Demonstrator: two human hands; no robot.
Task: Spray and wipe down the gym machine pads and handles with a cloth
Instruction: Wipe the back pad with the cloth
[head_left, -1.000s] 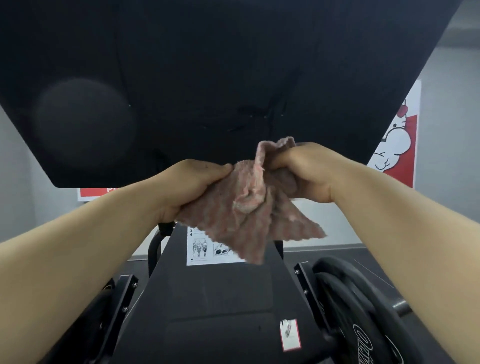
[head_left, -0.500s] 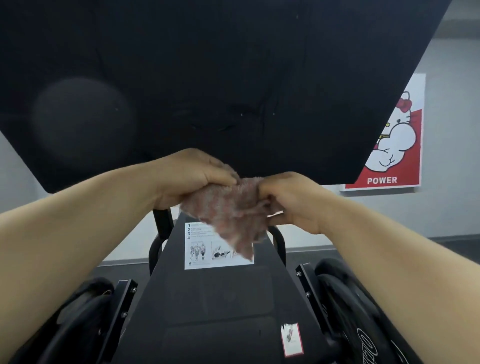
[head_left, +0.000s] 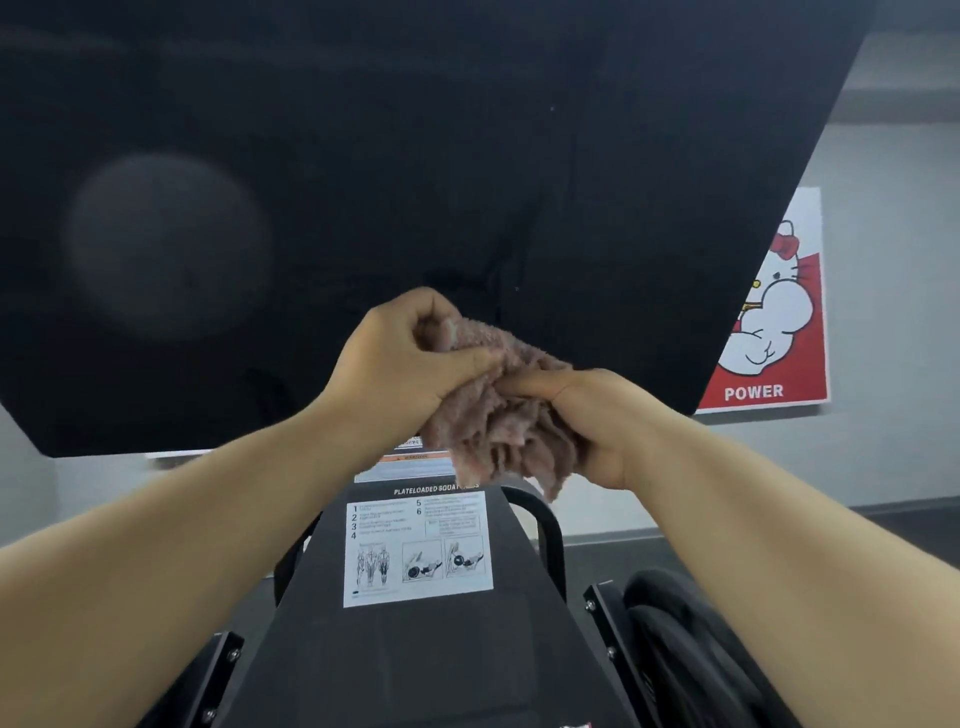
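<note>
The black machine frame (head_left: 415, 670) bears an instruction label (head_left: 418, 548), with weight plates (head_left: 675, 629) to its right. Above the label, the left hand (head_left: 400, 374) and right hand (head_left: 597, 421) clench curled fingers around the bunched pink cloth (head_left: 509, 421), before the black pad (head_left: 415, 156). A poster (head_left: 774, 322) hangs at upper right.

i hold the cloth (head_left: 498, 410) bunched between my hands at mid view, my left hand (head_left: 400, 364) gripping its upper left and my right hand (head_left: 587, 421) its lower right. behind and above them the big pad (head_left: 363, 156) fills the top of the view. below the hands lies the machine's sloped panel (head_left: 415, 665), with an instruction sheet (head_left: 418, 548) on it. a curved bar (head_left: 545, 525) sits just right of the sheet. weight plates (head_left: 691, 649) stand beside the panel at lower right. a poster (head_left: 769, 322) hangs on the wall at right, partly behind the pad's edge.
</note>
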